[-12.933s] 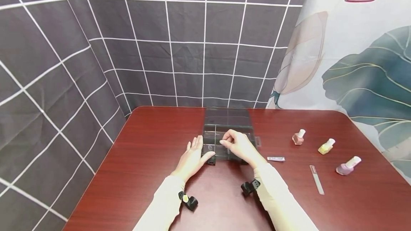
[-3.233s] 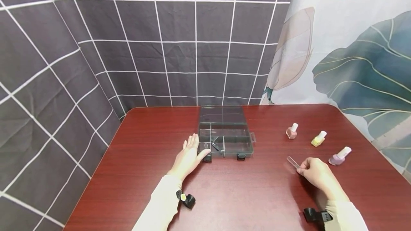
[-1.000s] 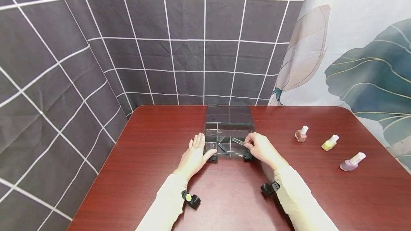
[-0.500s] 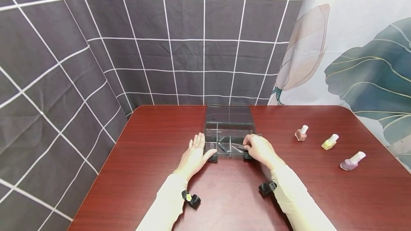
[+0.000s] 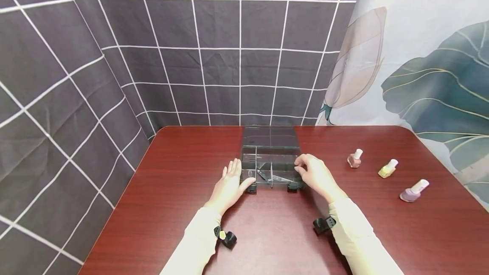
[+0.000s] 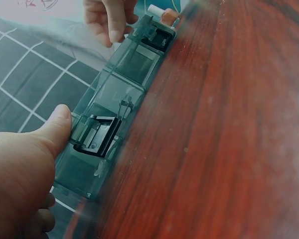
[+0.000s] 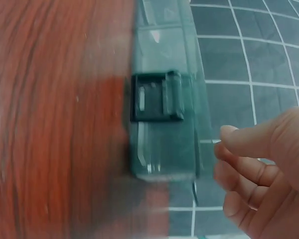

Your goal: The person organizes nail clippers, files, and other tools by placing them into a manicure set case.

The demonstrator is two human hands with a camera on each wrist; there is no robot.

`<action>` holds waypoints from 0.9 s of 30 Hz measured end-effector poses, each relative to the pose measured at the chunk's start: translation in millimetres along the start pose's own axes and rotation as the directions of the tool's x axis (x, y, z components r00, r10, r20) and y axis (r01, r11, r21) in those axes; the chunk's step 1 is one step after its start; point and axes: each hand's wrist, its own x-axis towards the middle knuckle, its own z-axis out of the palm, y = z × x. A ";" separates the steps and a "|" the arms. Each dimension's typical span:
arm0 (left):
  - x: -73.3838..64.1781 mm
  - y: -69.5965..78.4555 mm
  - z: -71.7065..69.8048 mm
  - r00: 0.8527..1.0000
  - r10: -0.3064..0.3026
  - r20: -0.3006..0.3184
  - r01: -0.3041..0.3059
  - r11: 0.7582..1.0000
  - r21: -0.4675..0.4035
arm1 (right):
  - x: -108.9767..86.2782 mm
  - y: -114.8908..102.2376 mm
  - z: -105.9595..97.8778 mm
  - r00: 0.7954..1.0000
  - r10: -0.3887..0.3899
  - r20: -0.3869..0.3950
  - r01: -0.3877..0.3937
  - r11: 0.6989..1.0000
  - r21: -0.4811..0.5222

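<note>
A transparent grey compartment box [image 5: 282, 159] stands on the table with its lid [image 5: 271, 136] laid back. My left hand [image 5: 226, 186] rests along the box's left side, fingers straight; its thumb touches the front rim by a black latch [image 6: 97, 137]. A nail file [image 5: 282, 178] lies in the front right compartment. Nail clippers [image 5: 261, 174] lie in the front middle one, and a small pale piece [image 5: 250, 173] in the front left one. My right hand [image 5: 314, 175] hovers at the box's right edge, fingers loosely bent, with nothing between thumb and fingertips [image 7: 228, 133].
To the right stand or lean three nail polish bottles: pink [image 5: 354, 158], yellow [image 5: 387, 169] and lilac [image 5: 414, 191]. The red-brown table [image 5: 183, 156] ends at a grey checked cloth [image 5: 214, 67] behind. A second black latch [image 7: 157, 97] sits at the box's front right.
The clippers and file, both on the table at first, are now in the box. My right hand has let go of the file and lifted slightly rightward. The left hand stays put.
</note>
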 end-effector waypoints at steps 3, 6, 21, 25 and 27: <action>-0.5 -0.4 0.7 1.000 0.000 -0.002 0.000 1.000 -0.003 | -3.2 6.0 -6.8 0.999 0.023 -0.026 -0.023 1.000 0.013; -0.8 -0.9 0.9 1.000 0.000 -0.002 0.000 1.000 0.000 | -6.6 12.8 -13.3 0.997 0.061 -0.042 -0.060 0.998 0.025; -1.5 -2.6 1.7 1.000 0.019 -0.016 -0.019 1.000 0.003 | -25.5 40.1 -35.0 0.978 0.152 -0.140 -0.152 0.988 0.007; -1.5 -3.4 2.7 1.000 0.015 -0.014 -0.015 1.000 0.008 | -30.7 48.6 -38.7 0.972 0.169 -0.164 -0.169 0.985 0.013; -1.4 -3.7 3.2 1.000 0.012 -0.011 -0.011 1.000 0.007 | -33.3 52.4 -41.1 0.966 0.189 -0.178 -0.191 0.982 0.007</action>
